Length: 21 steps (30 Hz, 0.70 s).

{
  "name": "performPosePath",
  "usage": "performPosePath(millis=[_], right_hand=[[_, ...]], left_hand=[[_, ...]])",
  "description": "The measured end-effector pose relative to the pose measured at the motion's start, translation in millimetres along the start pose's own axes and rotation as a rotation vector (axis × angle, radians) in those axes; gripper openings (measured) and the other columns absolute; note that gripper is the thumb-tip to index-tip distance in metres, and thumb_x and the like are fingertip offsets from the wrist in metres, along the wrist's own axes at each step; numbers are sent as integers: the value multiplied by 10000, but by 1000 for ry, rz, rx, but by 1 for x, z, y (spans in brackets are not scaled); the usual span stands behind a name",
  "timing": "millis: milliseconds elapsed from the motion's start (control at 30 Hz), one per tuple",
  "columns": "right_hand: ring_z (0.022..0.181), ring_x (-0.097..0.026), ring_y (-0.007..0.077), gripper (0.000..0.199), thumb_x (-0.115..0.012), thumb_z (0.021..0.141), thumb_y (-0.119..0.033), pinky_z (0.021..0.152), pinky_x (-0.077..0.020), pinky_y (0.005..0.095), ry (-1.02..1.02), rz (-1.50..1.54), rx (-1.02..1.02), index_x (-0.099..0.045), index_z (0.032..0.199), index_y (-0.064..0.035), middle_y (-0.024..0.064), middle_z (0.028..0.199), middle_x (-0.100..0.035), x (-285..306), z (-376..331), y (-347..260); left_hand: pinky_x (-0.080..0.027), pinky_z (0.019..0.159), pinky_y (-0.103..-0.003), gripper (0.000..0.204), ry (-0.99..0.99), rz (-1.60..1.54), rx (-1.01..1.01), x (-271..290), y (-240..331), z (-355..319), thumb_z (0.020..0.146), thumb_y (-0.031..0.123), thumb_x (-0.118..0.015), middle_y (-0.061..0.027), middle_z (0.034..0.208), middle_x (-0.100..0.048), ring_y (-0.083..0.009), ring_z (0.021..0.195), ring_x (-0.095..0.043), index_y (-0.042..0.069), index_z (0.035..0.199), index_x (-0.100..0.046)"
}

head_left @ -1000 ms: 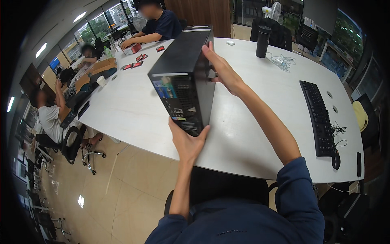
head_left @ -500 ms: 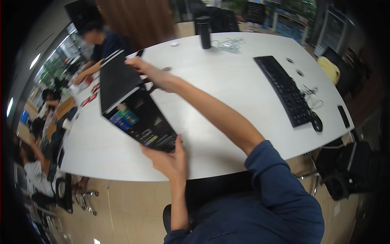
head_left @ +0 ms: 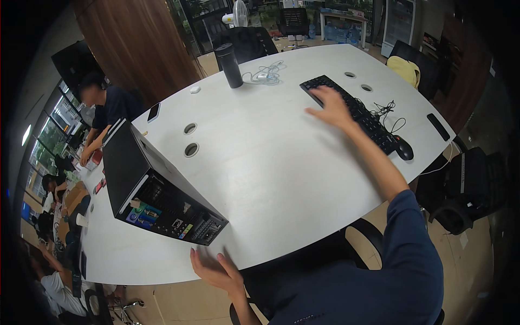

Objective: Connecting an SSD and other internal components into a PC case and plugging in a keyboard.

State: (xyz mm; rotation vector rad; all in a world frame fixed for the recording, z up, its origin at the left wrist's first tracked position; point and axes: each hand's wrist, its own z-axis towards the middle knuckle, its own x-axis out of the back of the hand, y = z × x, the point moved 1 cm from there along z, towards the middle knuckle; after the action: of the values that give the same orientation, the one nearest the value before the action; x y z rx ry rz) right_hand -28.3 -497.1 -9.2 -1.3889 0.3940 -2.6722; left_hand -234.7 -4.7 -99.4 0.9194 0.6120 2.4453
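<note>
Your right hand [head_left: 331, 105] rests spread and empty on the black keyboard [head_left: 352, 112], while your left hand [head_left: 215, 270], open and holding nothing, hovers just below the black desktop computer case [head_left: 154, 187].

- The person wears a dark blue top with long sleeves.
- The right sleeve [head_left: 409, 244] is pushed up near the elbow, so the rest of that arm is bare.
- The right hand [head_left: 331, 105] is bare (no glove, no ring to see).
- The left hand [head_left: 215, 271] is bare too, and so is the left arm that shows.
- The cloth looks soft and plain, with a row of tiny pale stitches low on the chest.
</note>
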Motion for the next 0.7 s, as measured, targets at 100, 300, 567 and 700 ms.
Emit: performPosePath(millis=[100,300,567,700], right_hand=[[1473,-247,516,1230,-820,583,-709,1203,-197,609,-251,-272,-332,-281,1596,-267,312,1569,-317,18,-3,54],[1475,-213,549,1407,-861,446,-641,1133,-126,748,-519,-246,-558,-121,1617,-391,356,1575,-254,9,13,83],[1338,-433,482,1191,-865,468,-506,1085,-325,647,-270,-171,-357,-349,1523,-309,289,1416,-447,8,-21,69],[1311,-454,438,1121,-870,509,-475,1093,-379,518,-276,-3,-56,-391,1494,-235,241,1369,-477,37,-44,17]], left_hand=[[-388,1083,-501,411,67,-14,-112,-9,-14,-3,972,119,-526,-282,1484,-401,-432,1274,-499,-91,1324,-492],[-524,865,-405,322,147,-139,-67,-16,-16,0,947,56,-499,-247,1387,-438,-337,1062,-604,-110,1221,-535],[-539,831,-382,274,77,-106,-31,-15,-15,-2,974,53,-481,-230,1383,-420,-289,957,-629,-105,1186,-553],[-538,838,-380,265,77,-104,-42,-12,-17,-4,986,55,-475,-230,1385,-418,-288,964,-624,-102,1183,-557]])
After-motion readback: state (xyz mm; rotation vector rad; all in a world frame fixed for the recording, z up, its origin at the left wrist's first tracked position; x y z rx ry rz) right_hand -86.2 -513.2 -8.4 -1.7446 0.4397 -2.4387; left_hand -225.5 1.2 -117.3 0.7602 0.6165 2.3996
